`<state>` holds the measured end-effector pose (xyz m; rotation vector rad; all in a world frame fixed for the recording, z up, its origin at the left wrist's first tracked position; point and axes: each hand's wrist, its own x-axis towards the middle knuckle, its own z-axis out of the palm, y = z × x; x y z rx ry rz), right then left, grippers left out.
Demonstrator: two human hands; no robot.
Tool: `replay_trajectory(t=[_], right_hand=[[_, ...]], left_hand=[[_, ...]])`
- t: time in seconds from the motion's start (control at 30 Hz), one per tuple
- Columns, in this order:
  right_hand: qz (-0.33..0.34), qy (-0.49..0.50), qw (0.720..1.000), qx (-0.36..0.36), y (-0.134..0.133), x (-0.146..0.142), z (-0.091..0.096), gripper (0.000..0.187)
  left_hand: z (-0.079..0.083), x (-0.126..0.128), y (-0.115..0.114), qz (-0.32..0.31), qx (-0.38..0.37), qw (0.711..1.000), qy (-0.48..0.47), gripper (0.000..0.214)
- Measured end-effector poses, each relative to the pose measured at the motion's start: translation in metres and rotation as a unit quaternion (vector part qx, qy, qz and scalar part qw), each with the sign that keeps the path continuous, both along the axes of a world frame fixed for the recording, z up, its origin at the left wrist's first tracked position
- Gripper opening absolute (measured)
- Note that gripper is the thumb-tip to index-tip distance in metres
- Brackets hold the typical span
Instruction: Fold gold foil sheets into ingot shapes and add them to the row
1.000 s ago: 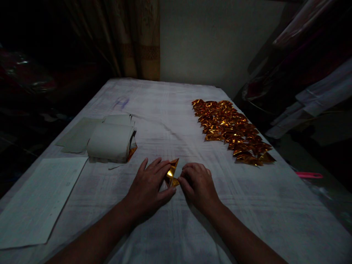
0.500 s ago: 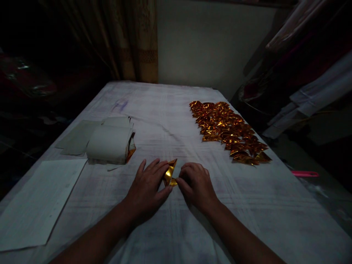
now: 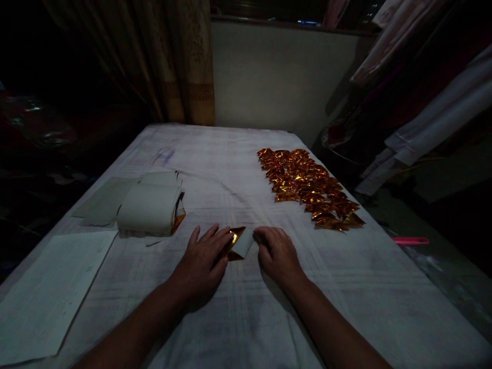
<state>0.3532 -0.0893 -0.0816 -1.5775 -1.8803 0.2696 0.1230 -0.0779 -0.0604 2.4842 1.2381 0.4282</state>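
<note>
A partly folded sheet of gold foil paper (image 3: 243,244) lies on the cloth-covered table between my hands, its pale back showing on the right and shiny gold on the left. My left hand (image 3: 203,260) covers its left end, fingers fanned over it and thumb close to the lower edge, holding it against the table. At the upper right corner, my right hand (image 3: 277,252) pinches the sheet with curled fingers; the fingertips are partly hidden. To the right, several folded gold foil pieces (image 3: 307,187) lie in close rows.
Left of my hands sits a curved stack of pale-backed paper (image 3: 146,209) with loose sheets behind it. A large white sheet (image 3: 54,292) lies at the near left. Clothes (image 3: 434,123) hang on the right, above a pink handle (image 3: 410,240) beyond the table's edge.
My right hand has drawn the right flap outward, so the pale back of the foil paper now shows. The camera view has tilted up slightly and shifted.
</note>
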Motion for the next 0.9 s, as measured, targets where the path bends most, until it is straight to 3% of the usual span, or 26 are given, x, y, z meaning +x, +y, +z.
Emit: replay_trajectory(t=[0.23,0.4,0.57,0.9], right_hand=[[0.015,0.019,0.999,-0.027,-0.001,0.001,0.002,0.037],[0.030,0.011,0.999,-0.005,0.002,-0.002,0.003,0.031],[0.026,-0.003,1.000,0.015,0.006,-0.004,0.003,0.031],[0.028,0.015,0.999,0.012,0.006,-0.001,-0.001,0.025]], left_hand=[[-0.004,-0.003,0.006,0.036,0.118,0.992,-0.023,0.050],[0.009,0.005,-0.001,0.045,0.199,0.978,-0.036,0.020],[0.012,0.011,-0.010,0.002,0.198,0.980,0.018,0.015],[0.012,0.009,0.000,0.026,0.183,0.982,0.028,0.026]])
